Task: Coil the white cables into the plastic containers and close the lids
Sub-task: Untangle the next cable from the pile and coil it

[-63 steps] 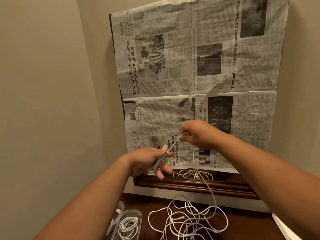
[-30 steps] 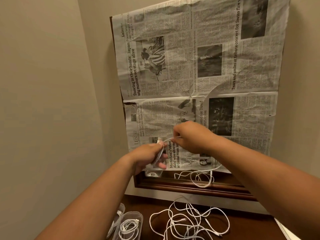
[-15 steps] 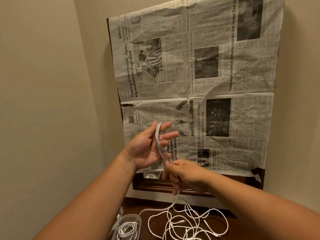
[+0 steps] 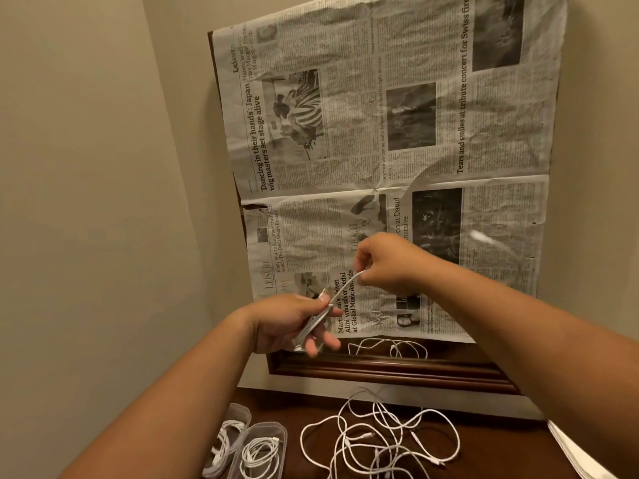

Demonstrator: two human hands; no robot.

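My left hand (image 4: 290,323) holds a small coil of white cable (image 4: 316,323) wound over its fingers, raised in front of the newspaper. My right hand (image 4: 387,262) pinches the same cable's free run up and to the right, pulling it taut. A tangled heap of white cables (image 4: 380,440) lies on the dark wooden table below. At the lower left lie two clear plastic containers (image 4: 262,451), each holding a coiled white cable; whether their lids are closed cannot be told.
A newspaper sheet (image 4: 397,150) covers a dark wood-framed mirror (image 4: 380,369) leaning on the wall; cable reflections show under the paper. A beige wall stands close on the left. White paper (image 4: 574,451) lies at the table's right edge.
My right hand rose from below the left hand up to the right, drawing the cable taut. My left hand turned palm-down and dropped a little, still holding the coil.
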